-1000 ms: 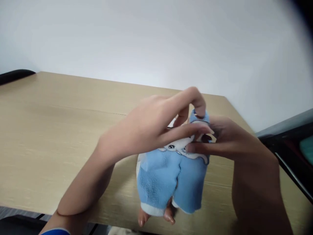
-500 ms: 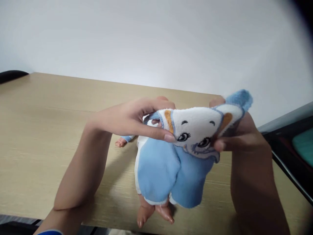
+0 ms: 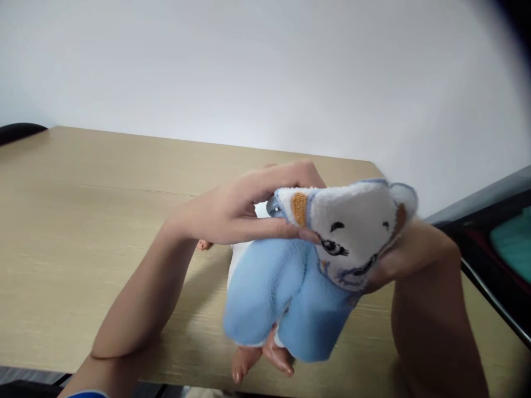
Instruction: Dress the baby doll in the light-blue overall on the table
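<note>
Bottom centre: doll's bare feet (image 3: 259, 359) stick out of a blue fleece suit (image 3: 269, 293), just over the near edge of the desk (image 3: 83, 221). The suit hangs lifted above the desk, centre frame. Above it is the suit's hood (image 3: 352, 232), white with stitched eyes and an orange ear patch, pulled up right of centre.

Left hand (image 3: 236, 213): grip clamped on the hood's left rim, thumb under, fingers over. Right hand (image 3: 409, 254): grip closed on the hood's right side from behind, fingertips mostly hidden by the fabric.

A small doll hand (image 3: 203, 244) peeks out under the left wrist.

Right edge: black frame (image 3: 489, 276) with a teal thing (image 3: 512, 243), blurred. Far upper left: dark curved edge (image 3: 19, 131). White wall (image 3: 207, 66) behind.
</note>
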The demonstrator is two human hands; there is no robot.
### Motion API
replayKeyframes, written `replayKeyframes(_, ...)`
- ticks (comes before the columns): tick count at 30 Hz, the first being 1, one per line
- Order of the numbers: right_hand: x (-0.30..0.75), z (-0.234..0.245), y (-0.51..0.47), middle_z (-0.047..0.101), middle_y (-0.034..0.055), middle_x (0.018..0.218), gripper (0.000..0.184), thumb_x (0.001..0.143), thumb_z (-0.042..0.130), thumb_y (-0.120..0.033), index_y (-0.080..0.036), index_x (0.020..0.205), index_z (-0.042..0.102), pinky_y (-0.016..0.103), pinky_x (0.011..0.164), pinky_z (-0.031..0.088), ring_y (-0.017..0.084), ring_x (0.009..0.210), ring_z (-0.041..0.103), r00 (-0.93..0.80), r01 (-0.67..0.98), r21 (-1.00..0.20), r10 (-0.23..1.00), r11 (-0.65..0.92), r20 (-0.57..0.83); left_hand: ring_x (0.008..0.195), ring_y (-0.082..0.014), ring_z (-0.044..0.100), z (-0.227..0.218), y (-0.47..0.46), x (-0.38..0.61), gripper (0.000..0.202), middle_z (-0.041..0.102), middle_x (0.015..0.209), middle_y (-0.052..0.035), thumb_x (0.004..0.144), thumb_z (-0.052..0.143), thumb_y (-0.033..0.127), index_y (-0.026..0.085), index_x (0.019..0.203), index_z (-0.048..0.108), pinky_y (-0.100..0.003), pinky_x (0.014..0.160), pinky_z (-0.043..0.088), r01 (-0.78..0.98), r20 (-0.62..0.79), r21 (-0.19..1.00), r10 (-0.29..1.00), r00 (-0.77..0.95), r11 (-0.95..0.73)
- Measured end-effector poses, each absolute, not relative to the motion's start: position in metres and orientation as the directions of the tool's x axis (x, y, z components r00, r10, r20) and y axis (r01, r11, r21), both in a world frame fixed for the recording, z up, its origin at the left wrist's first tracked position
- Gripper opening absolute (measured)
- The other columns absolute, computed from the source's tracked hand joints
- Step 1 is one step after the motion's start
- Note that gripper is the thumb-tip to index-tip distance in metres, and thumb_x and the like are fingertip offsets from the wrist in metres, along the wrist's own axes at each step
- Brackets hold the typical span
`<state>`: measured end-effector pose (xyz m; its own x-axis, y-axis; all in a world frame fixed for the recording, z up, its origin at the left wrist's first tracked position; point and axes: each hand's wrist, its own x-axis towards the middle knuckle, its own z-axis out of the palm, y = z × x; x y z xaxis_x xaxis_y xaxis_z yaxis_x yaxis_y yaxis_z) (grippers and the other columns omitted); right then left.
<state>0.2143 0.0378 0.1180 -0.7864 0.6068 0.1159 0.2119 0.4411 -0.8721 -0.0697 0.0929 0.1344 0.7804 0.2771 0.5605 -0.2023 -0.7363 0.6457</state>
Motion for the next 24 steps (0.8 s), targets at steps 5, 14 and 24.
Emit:
replayKeyframes(5,0.19,0.113,0.042,0.08,-0.0021,0.1,0.009,0.091,0.083,-0.024,-0.023,0.099,0.079,0.017,0.101,0.057,0.014,0.096,0.073,-0.874,0.209,-0.789,0.472,0.578,0.114,0.087,-0.0178,0.073,0.135,0.09,-0.071,0.017,0.076,0.099,-0.0035,0.098,0.077,0.036,0.026,0.111,0.073,-0.026,0.076,0.064,-0.05,0.457,0.726,0.428,0.779,-0.685)
replayKeyframes(14,0.197,0.104,0.036,0.08,0.0001,0.108,0.017,0.094,0.078,-0.023,-0.019,0.11,0.078,0.024,0.1,0.059,0.017,0.107,0.074,-0.634,0.074,-0.962,0.757,0.262,0.158,0.083,-0.0186,0.074,0.138,0.111,-0.092,0.014,0.073,0.087,-0.0011,0.094,0.081,0.037,0.024,0.096,0.075,-0.023,0.072,0.062,0.061,0.177,0.81,0.343,0.923,-0.583)
replayKeyframes(24,0.19,0.084,0.048,0.081,0.0046,0.103,0.03,0.083,0.091,-0.034,-0.018,0.106,0.081,0.029,0.09,0.063,0.022,0.1,0.077,-0.81,0.002,-0.984,0.578,0.177,0.102,0.068,-0.0198,0.073,0.134,0.113,-0.088,0.021,0.078,0.079,-0.0031,0.088,0.088,0.041,0.023,0.096,0.08,-0.025,0.058,0.062,0.063,0.02,0.887,0.175,0.984,-0.457)
